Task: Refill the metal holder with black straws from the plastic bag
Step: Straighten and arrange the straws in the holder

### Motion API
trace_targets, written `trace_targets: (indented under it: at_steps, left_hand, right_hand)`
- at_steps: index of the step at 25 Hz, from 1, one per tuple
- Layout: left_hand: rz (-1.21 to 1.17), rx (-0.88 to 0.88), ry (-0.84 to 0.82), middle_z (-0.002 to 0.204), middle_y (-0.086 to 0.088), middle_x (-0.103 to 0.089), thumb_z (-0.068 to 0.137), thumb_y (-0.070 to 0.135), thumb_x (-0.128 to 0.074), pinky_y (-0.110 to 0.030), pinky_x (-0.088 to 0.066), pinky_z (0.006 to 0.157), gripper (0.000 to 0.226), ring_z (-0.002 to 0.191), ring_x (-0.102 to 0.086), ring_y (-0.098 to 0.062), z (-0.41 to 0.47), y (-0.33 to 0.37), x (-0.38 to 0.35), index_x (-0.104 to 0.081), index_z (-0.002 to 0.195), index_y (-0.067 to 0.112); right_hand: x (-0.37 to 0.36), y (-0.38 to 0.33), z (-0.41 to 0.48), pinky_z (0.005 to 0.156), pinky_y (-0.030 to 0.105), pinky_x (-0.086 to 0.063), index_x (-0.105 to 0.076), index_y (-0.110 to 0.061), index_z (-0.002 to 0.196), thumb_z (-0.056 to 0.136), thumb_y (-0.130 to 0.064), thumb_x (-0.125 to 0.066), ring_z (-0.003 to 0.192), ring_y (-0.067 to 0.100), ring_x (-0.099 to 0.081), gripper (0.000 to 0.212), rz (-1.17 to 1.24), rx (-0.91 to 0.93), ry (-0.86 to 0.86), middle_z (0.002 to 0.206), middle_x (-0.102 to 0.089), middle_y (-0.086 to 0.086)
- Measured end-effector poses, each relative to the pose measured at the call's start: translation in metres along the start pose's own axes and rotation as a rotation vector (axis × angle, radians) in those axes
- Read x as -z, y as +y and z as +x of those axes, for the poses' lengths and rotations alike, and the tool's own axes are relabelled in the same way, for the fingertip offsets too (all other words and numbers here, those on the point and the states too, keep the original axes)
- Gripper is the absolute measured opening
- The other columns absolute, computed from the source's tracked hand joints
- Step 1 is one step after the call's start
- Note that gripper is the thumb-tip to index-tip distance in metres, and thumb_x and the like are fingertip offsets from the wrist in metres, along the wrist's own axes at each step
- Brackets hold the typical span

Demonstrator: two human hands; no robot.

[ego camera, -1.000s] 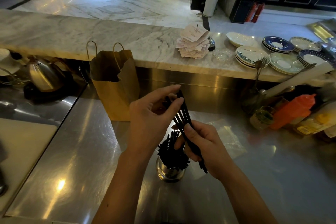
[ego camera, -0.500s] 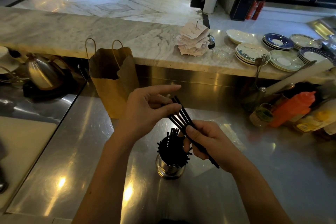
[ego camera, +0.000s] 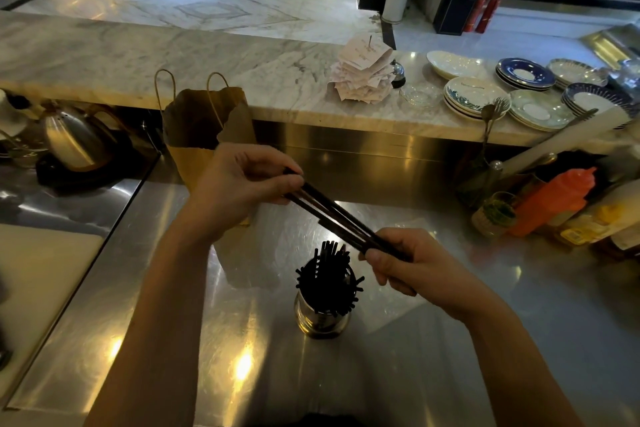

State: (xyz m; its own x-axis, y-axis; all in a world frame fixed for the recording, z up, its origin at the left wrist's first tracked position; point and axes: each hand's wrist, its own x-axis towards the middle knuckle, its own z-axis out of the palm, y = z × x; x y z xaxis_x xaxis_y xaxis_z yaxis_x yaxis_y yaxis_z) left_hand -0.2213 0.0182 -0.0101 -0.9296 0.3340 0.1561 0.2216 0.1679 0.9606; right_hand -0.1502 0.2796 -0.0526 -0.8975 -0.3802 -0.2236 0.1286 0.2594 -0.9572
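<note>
A round metal holder [ego camera: 322,321] stands on the steel counter, packed with upright black straws [ego camera: 327,276]. Above it I hold a small bundle of black straws [ego camera: 341,220] slanting from upper left to lower right. My left hand [ego camera: 239,184] pinches the bundle's upper end with curled fingers. My right hand [ego camera: 410,265] grips its lower end, just right of the holder's top. A clear plastic bag [ego camera: 388,305] lies flat on the counter beside and behind the holder, hard to make out in the glare.
A brown paper bag [ego camera: 204,135] stands behind my left hand. A steel kettle [ego camera: 74,140] sits at far left, an orange squeeze bottle [ego camera: 550,201] and jars at right. Stacked plates [ego camera: 476,97] and a receipt spike [ego camera: 363,69] rest on the raised marble ledge.
Both hands have drawn apart. The bundle, nearly upright one second ago, now lies slanted and stretched out between them, with my left hand pinching its far end.
</note>
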Motion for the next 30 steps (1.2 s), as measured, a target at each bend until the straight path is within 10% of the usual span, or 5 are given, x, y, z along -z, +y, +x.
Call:
trace_targets:
  at_steps: [5, 9, 16, 22, 30]
  left_hand:
    - [-0.438, 0.220, 0.662, 0.079, 0.009, -0.074, 0.091, 0.007, -0.059, -0.015, -0.056, 0.069, 0.014, 0.079, -0.070, -0.005, -0.013, -0.043, 0.015, -0.067, 0.093, 0.018]
    - [-0.787, 0.371, 0.858, 0.091, -0.002, -0.069, 0.089, 0.003, -0.062, -0.015, -0.056, 0.068, 0.012, 0.087, -0.066, -0.010, -0.023, -0.074, -0.029, -0.068, 0.087, 0.013]
    - [-0.921, 0.440, 0.657, 0.079, 0.000, -0.075, 0.090, 0.003, -0.056, -0.014, -0.055, 0.064, 0.013, 0.075, -0.071, -0.006, -0.051, -0.071, -0.100, -0.067, 0.090, 0.009]
    - [-0.944, 0.412, 0.617, 0.079, -0.002, -0.074, 0.075, 0.011, -0.062, -0.015, -0.056, 0.063, 0.017, 0.074, -0.072, -0.009, -0.065, -0.076, -0.115, -0.067, 0.091, 0.007]
    - [-0.203, 0.390, 0.235, 0.101, 0.007, -0.074, 0.083, 0.033, -0.066, -0.025, -0.056, 0.086, 0.019, 0.099, -0.068, -0.008, -0.049, -0.063, -0.088, -0.068, 0.101, 0.030]
  right_hand:
    - [0.020, 0.011, -0.002, 0.044, 0.023, -0.028, -0.067, -0.014, 0.105, 0.087, -0.030, -0.056, 0.049, 0.011, -0.035, 0.026, 0.153, 0.004, 0.240, 0.061, -0.050, 0.000]
    - [0.002, 0.004, 0.026, 0.046, 0.025, -0.023, -0.064, -0.009, 0.110, 0.086, -0.034, -0.056, 0.048, 0.009, -0.029, 0.035, 0.363, 0.075, 0.390, 0.057, -0.035, -0.004]
    - [-0.039, -0.017, 0.065, 0.045, 0.017, -0.033, -0.065, -0.013, 0.098, 0.079, -0.042, -0.068, 0.050, 0.004, -0.037, 0.035, 0.469, 0.145, 0.621, 0.062, -0.044, -0.007]
    - [-0.050, -0.009, 0.074, 0.080, 0.036, -0.049, -0.059, -0.021, 0.094, 0.087, -0.042, -0.064, 0.085, 0.012, -0.057, 0.023, 0.448, 0.054, 0.860, 0.086, -0.059, -0.006]
    - [-0.040, -0.018, 0.061, 0.061, 0.011, -0.042, -0.055, -0.015, 0.062, 0.101, -0.037, -0.034, 0.055, 0.002, -0.053, 0.050, 0.003, 0.243, 0.563, 0.056, -0.057, -0.009]
